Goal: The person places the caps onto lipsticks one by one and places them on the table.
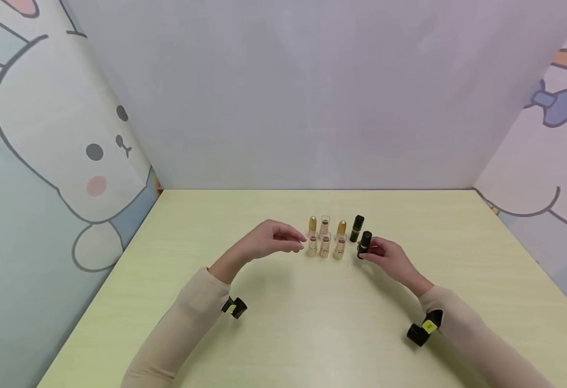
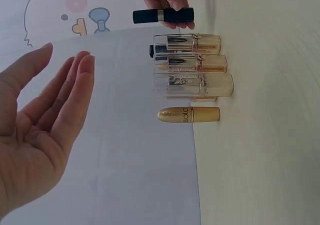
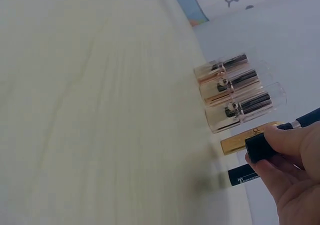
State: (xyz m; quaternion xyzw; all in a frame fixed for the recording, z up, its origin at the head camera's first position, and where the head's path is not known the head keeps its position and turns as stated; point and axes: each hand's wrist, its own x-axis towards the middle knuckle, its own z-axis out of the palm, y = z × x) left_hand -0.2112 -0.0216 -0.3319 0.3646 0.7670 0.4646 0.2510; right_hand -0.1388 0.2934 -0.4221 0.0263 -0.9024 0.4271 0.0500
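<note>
My right hand (image 1: 390, 260) pinches a black lipstick tube (image 1: 365, 243) upright between thumb and fingers, close over the table at the right end of the group. Behind it stands a second black lipstick (image 1: 357, 228). Left of these, three clear-capped lipsticks (image 3: 238, 106) stand in a front row. A gold bullet-shaped lipstick (image 2: 189, 114), another gold one (image 1: 342, 226) and a clear-capped one (image 1: 325, 221) stand behind them. My left hand (image 1: 275, 237) hovers at the group's left end, fingers extended and holding nothing.
The pale wooden table (image 1: 283, 323) runs back to a plain grey-white wall (image 1: 312, 108). Side panels with cartoon prints (image 1: 94, 178) flank it. A small black camera (image 1: 425, 327) is strapped to the right wrist, another (image 1: 235, 307) to the left.
</note>
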